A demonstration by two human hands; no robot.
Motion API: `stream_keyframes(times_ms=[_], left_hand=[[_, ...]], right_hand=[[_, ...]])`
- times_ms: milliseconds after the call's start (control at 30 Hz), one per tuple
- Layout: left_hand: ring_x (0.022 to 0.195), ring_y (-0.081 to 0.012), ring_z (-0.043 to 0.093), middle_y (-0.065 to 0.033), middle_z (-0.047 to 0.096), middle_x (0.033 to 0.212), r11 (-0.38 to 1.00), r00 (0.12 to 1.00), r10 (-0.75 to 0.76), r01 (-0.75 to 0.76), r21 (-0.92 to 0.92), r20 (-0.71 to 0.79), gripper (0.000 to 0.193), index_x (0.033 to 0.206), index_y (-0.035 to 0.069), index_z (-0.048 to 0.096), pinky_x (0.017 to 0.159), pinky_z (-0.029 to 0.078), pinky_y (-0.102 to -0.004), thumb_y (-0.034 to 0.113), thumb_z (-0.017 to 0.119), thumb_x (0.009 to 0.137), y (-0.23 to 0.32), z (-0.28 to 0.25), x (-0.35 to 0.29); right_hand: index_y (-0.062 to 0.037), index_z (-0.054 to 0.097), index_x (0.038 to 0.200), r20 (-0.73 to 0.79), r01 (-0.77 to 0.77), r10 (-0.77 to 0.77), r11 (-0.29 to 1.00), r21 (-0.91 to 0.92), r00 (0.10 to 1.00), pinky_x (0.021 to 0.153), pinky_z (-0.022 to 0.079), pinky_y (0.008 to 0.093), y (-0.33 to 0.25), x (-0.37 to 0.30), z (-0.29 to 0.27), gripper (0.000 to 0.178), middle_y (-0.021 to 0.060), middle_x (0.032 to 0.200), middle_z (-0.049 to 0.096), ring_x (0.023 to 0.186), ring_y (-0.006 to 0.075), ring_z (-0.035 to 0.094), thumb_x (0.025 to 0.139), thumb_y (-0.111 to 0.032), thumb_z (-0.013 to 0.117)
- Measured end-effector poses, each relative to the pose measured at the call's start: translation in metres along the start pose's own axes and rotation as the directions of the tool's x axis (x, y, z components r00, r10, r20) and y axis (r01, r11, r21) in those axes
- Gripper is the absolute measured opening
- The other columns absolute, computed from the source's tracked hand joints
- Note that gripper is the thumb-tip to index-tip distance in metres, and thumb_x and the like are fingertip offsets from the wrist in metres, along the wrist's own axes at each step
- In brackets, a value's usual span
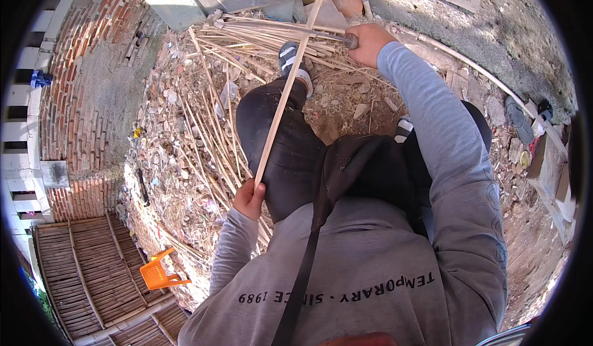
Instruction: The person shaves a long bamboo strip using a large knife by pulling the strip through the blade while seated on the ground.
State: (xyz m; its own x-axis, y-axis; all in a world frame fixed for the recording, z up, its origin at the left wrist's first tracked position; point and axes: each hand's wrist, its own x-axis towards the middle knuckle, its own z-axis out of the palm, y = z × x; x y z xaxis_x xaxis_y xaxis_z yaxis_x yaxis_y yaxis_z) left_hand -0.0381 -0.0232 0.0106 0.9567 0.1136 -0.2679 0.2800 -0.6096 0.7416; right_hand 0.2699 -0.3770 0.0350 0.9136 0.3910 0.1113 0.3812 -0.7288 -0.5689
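Observation:
A long pale strip of split bamboo or wood slants across my bent left leg, its far end up near the grey sheets. My left hand is closed around its near end, beside my left thigh. At the far right, my right hand grips the dark round handle of a knife. The thin blade points left and meets or crosses the strip near its far end; whether it touches or cuts into it, I cannot tell.
Many thin strips lie piled beyond my left shoe, with more scattered along my left. An orange plastic chair stands lower left by a bamboo slat panel. Brick wall left, rough wall right, a dark sandal near it.

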Motion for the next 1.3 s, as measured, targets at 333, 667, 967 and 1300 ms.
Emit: stream_keyframes(times_ms=[333, 667, 967, 1300], left_hand=[[0.067, -0.0332, 0.059, -0.0179, 0.058, 0.069, 0.972, 0.999, 0.033, -0.026, 0.235, -0.025, 0.064, 0.088, -0.002, 0.057, 0.063, 0.044, -0.0407, 0.060, 0.046, 0.092, 0.002, -0.006, 0.000], [0.067, -0.0355, 0.062, -0.0181, 0.061, 0.068, 0.963, 0.999, -0.001, 0.011, 0.269, -0.038, 0.068, 0.089, -0.002, 0.059, 0.063, 0.046, -0.0437, 0.065, 0.046, 0.090, 0.008, -0.007, 0.001], [0.067, -0.0349, 0.062, -0.0179, 0.059, 0.067, 0.977, 1.000, 0.010, -0.011, 0.212, 0.003, 0.069, 0.088, -0.003, 0.058, 0.063, 0.045, -0.0431, 0.065, 0.044, 0.091, 0.004, -0.008, 0.004], [0.066, -0.0380, 0.059, -0.0184, 0.057, 0.066, 0.954, 0.999, -0.002, -0.009, 0.300, 0.039, 0.077, 0.091, -0.002, 0.056, 0.063, 0.044, -0.0442, 0.072, 0.036, 0.089, -0.005, -0.019, 0.003]], right_hand=[[-0.0077, 0.065, 0.095, 0.135, 0.224, -0.200, 0.954, -0.197, 0.970, 0.076, 0.052, 0.0460, -0.046, -0.008, 0.004, 0.029, 0.0176, 0.081, 0.067, 0.082, 0.0378, 0.065, 0.070, -0.020, 0.067], [-0.0059, 0.064, 0.093, -0.182, -0.022, 0.013, 0.999, -0.048, 0.983, 0.076, 0.052, 0.0455, 0.026, 0.015, 0.017, 0.027, 0.0196, 0.087, 0.067, 0.082, 0.0394, 0.064, 0.069, -0.020, 0.064], [-0.0058, 0.064, 0.090, 0.131, 0.202, -0.177, 0.957, -0.208, 0.975, 0.076, 0.051, 0.0455, -0.033, -0.009, 0.004, 0.023, 0.0180, 0.087, 0.067, 0.084, 0.0373, 0.065, 0.071, -0.018, 0.065], [-0.0053, 0.066, 0.093, 0.036, 0.148, -0.145, 0.985, -0.088, 0.989, 0.077, 0.052, 0.0454, -0.011, 0.001, 0.009, 0.027, 0.0191, 0.086, 0.067, 0.084, 0.0382, 0.064, 0.069, -0.019, 0.066]])
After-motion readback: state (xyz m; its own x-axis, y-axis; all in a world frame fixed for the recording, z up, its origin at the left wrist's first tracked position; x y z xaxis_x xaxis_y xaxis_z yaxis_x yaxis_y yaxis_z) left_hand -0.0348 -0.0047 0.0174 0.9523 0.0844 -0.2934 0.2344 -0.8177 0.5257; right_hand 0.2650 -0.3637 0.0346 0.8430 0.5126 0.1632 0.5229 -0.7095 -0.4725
